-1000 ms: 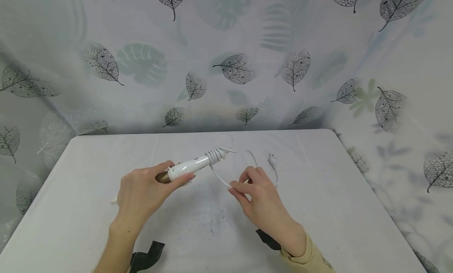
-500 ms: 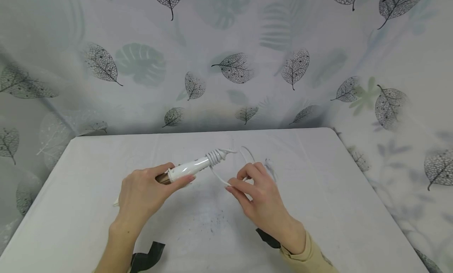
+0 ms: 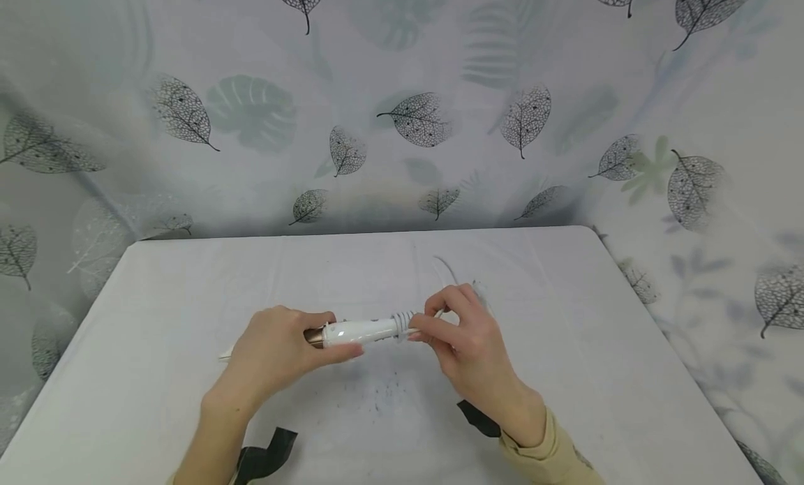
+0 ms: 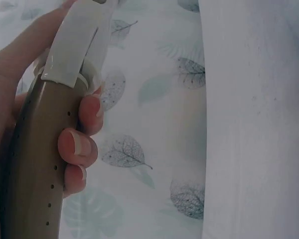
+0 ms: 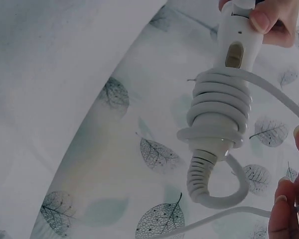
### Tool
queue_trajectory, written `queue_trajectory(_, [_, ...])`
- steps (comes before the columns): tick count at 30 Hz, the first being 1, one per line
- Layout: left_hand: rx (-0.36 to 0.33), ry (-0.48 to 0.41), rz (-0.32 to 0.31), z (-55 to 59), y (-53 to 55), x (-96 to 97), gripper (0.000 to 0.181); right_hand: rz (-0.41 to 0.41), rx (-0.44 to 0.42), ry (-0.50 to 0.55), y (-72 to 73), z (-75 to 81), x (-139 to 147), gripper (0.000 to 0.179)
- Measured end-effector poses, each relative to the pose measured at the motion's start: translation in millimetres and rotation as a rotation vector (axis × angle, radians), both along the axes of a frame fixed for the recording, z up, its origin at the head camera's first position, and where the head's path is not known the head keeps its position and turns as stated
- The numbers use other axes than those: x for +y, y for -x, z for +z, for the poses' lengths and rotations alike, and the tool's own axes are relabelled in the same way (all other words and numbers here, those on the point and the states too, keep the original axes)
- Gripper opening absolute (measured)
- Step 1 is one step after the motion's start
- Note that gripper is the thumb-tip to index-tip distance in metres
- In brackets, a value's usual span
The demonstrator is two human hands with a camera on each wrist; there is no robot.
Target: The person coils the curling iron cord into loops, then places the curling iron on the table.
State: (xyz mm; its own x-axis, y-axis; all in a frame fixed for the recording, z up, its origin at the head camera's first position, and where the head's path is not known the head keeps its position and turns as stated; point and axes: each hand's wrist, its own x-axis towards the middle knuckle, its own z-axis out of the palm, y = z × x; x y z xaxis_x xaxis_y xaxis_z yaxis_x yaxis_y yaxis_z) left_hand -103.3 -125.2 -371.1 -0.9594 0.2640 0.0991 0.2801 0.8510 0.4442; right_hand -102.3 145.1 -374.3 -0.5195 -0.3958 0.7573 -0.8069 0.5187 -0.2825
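A white-handled curling iron (image 3: 361, 330) lies nearly level in my left hand (image 3: 270, 349), whose fingers curl round its brown, perforated barrel (image 4: 35, 154). My thumb rests along the white handle. Several turns of the white cord (image 5: 219, 102) wrap the handle's end, below a small brown switch (image 5: 234, 55). At that end my right hand (image 3: 467, 338) pinches the loose part of the cord between thumb and fingers. In the right wrist view this stretch runs from the top coil to my fingertips (image 5: 284, 199). A pale tip (image 3: 225, 356) pokes out behind my left hand.
The white table (image 3: 546, 282) spreads under both hands, with dark specks (image 3: 383, 394) near its middle. Beyond my right hand, a loop of cord (image 3: 444, 265) and the blurred plug (image 3: 480, 293) show. Leaf-patterned fabric (image 3: 377, 73) surrounds the table. Black straps (image 3: 266, 457) hang by both wrists.
My left hand has shifted right and turned the curling iron from tilted upward to nearly level. Its corded end now meets my right hand, which has moved slightly right. The plug has shifted a little.
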Motion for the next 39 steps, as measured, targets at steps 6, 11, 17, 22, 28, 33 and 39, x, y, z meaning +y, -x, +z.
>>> queue_trajectory(6, [0.022, -0.023, -0.135, -0.9, -1.2, 1.6, 0.058, -0.012, -0.082, 0.075, 0.6, 3.5, 3, 0.014])
queue_trajectory(11, [0.104, -0.023, -0.246, -0.7, -1.1, -0.3, 0.04, -0.017, -0.179, 0.115, 1.9, 4.5, 7, 0.025])
queue_trajectory(17, [0.103, -0.07, -0.292, 0.1, -3.4, -1.0, 0.055, 0.024, -0.397, 0.119, 3.6, 5.1, 14, 0.019])
queue_trajectory(22, [0.125, -0.131, -0.339, 0.4, -7.2, -1.1, 0.048, 0.097, -0.669, 0.074, 7.3, 4.3, 21, 0.01])
queue_trajectory(28, [0.239, -0.198, -0.376, -1.4, -9.5, 0.3, 0.037, 0.255, -0.922, 0.072, 18.5, -7.2, 25, 0.009])
queue_trajectory(33, [0.375, -0.206, -0.371, -0.2, -8.1, 0.0, 0.033, 0.281, -1.093, 0.061, 25.5, -14.9, 24, 0.015])
queue_trajectory(39, [0.439, -0.23, -0.357, 0.8, -4.5, -0.1, 0.033, 0.355, -1.25, 0.21, 27.7, -20.6, 18, 0.025])
